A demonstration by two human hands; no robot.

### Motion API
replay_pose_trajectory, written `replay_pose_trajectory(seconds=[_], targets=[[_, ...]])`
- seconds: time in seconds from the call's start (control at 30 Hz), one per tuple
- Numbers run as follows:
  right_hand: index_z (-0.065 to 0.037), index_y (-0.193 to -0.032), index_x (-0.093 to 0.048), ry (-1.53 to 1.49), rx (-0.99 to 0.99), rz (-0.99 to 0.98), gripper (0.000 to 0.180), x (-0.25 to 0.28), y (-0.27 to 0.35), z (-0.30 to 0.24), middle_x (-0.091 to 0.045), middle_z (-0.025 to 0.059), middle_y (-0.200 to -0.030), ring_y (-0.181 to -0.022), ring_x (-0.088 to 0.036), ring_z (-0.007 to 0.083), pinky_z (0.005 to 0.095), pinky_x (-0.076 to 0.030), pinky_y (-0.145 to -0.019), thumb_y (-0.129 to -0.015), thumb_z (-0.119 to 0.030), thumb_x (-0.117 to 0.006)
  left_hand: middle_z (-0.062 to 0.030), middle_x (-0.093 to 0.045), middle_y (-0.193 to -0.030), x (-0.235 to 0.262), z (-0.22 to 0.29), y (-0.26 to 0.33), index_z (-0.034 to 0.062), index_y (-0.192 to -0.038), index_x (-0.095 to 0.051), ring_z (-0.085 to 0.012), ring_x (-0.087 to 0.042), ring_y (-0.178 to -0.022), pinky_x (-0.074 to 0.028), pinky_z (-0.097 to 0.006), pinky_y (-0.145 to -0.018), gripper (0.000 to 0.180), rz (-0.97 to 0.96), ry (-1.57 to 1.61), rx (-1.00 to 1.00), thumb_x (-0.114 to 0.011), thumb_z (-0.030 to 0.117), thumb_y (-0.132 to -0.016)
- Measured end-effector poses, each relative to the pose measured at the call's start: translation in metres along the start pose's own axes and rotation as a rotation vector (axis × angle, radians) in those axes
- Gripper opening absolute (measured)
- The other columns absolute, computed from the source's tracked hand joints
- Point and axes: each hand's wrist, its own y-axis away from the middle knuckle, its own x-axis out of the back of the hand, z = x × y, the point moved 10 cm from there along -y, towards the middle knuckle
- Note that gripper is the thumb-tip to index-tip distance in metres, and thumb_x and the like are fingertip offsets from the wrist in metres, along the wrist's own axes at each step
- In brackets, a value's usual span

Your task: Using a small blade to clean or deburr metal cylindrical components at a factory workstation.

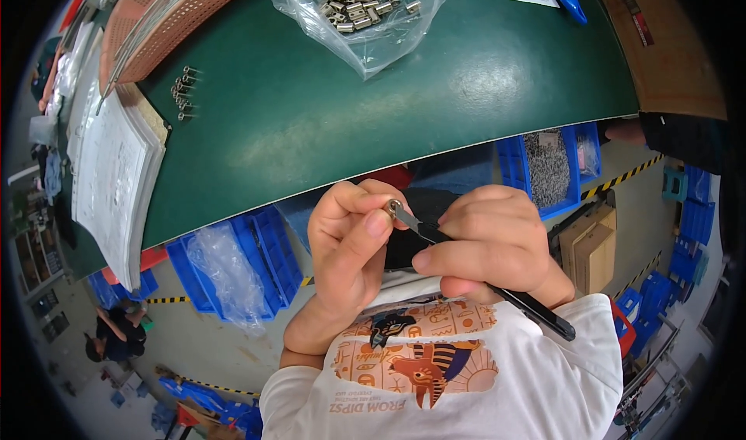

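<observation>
Many metal parts (362, 22) in bag (368, 56)

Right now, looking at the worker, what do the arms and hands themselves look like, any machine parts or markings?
No machine parts or cables show: the left hand and right hand are human and bare, with no gloves, rings or wristbands visible. The white sleeves belong to a white shirt with a colourful print on the front.

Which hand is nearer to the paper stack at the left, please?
Left. The left hand is to the right of the paper stack; the right hand is farther right, beyond the left one.
</observation>
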Motion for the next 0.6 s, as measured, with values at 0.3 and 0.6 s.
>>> replay_pose_trajectory(seconds=[0.3,0.6], targets=[[-0.005,-0.079,-0.065,0.067,-0.008,-0.011,0.018,-0.0006,0.0008,-0.0007,-0.051,0.0014,-0.06,-0.044,-0.049,0.014,0.0247,-0.038,-0.04,-0.073,-0.022,-0.069,-0.0143,-0.057,-0.096,0.001,0.0028,0.0016,0.0029,-0.095,-0.055,-0.0156,-0.055,-0.083,-0.044,-0.028,-0.077,0.012,-0.009,-0.045,-0.03,-0.058,0.003,-0.084],[-0.005,-0.079,-0.065,0.008,0.008,-0.071,0.018,-0.0027,-0.0004,-0.0017,-0.052,0.0023,-0.062,-0.045,-0.05,0.0151,0.0252,-0.038,-0.041,-0.072,-0.022,-0.069,-0.0146,-0.057,-0.095,0.002,0.0025,0.0017,0.0024,-0.095,-0.055,-0.0158,-0.054,-0.083,-0.044,-0.029,-0.077,0.011,-0.003,-0.037,-0.018,-0.058,0.004,-0.084]])
